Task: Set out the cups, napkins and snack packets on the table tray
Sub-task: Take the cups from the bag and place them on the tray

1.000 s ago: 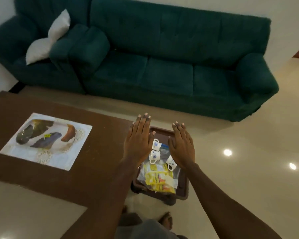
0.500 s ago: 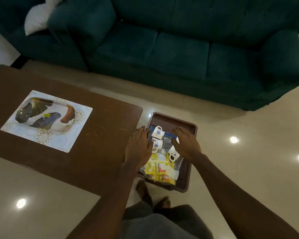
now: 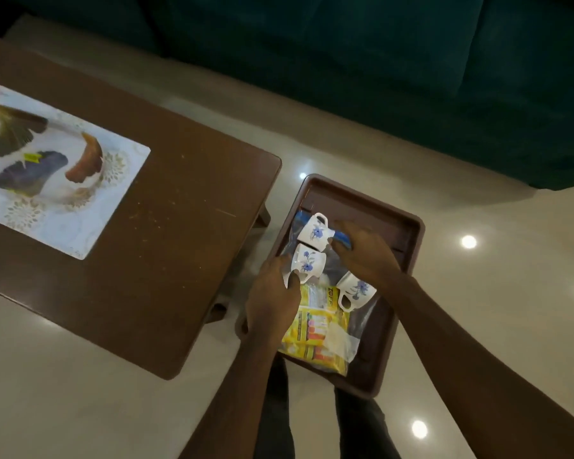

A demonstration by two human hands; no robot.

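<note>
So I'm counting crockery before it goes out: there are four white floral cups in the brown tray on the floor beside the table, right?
Not four: the head view shows three white floral cups. They are in the brown tray on the floor beside the table, as you say.

The left hand covers the near-left part of the brown bin, hiding the handle end of the middle cup and the left edge of the yellow snack packets. The right hand hides most of the blue strip of the clear bag; whether its fingers pinch it cannot be told. The printed tray runs off the left edge, its picture blurred. The sofa is cut by the top edge
</note>
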